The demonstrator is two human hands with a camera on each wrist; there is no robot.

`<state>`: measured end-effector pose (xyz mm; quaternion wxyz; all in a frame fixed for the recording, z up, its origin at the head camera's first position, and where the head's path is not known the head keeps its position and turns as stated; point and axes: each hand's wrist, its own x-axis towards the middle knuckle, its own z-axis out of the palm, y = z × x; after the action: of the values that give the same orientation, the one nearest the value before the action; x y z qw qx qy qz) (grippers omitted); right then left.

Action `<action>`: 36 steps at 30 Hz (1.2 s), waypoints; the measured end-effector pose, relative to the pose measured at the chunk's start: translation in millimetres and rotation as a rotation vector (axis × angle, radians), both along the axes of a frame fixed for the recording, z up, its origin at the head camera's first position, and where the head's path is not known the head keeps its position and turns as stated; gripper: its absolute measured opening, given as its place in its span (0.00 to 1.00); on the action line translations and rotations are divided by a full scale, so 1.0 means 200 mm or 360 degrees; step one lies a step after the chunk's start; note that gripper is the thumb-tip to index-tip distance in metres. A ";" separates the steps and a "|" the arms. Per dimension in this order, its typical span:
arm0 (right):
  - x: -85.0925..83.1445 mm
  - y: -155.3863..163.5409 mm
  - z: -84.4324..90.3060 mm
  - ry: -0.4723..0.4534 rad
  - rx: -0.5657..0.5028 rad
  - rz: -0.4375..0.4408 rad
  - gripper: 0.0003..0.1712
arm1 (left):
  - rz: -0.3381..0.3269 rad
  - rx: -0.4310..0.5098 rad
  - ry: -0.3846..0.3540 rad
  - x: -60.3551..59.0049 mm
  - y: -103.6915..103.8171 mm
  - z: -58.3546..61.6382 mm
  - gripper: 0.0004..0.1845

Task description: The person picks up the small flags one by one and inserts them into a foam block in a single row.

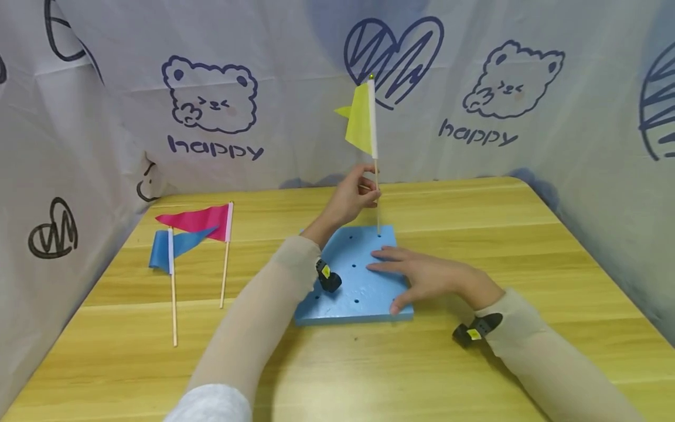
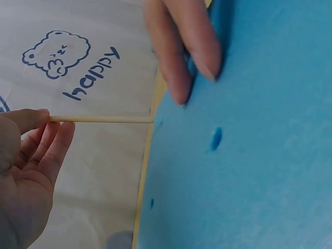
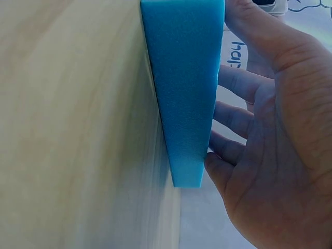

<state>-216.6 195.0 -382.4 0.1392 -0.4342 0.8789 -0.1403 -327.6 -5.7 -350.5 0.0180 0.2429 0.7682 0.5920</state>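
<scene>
My left hand (image 1: 354, 196) pinches the thin wooden stick of a yellow flag (image 1: 361, 120) between thumb and fingers. The flag stands nearly upright, and its stick's lower end is right at a hole near the far right corner of a blue foam board (image 1: 364, 284). In the left wrist view the bare stick (image 2: 104, 119) runs from the fingertips to the board's edge. My right hand (image 1: 432, 278) rests on the board's right side with its fingers spread. The right wrist view shows that hand (image 3: 270, 119) along the top edge of the board's side (image 3: 184, 93).
On the wooden table (image 1: 490, 234) left of the board lie a pink pennant flag (image 1: 197, 221) and a blue flag (image 1: 162, 252), their sticks pointing toward the near edge. Several small holes dot the board. A white cloth (image 1: 300, 117) with bear drawings hangs behind the table.
</scene>
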 end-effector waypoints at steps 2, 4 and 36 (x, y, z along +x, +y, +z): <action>0.00 0.00 0.00 -0.0005 0.0000 -0.0003 0.55 | -0.0008 -0.0003 -0.0009 0.00 0.00 -0.01 0.24; 0.00 0.00 0.00 -0.0010 0.0002 -0.0005 0.55 | -0.0010 -0.0011 -0.0012 0.00 0.00 -0.02 0.24; 0.00 0.00 -0.01 -0.0022 -0.0016 -0.0005 0.55 | -0.0123 -0.0266 0.0058 0.02 -0.03 -0.10 0.22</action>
<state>-216.1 194.5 -384.3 0.1430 -0.4326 0.8778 -0.1480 -323.5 -10.8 -371.3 0.0470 0.2807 0.8053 0.5201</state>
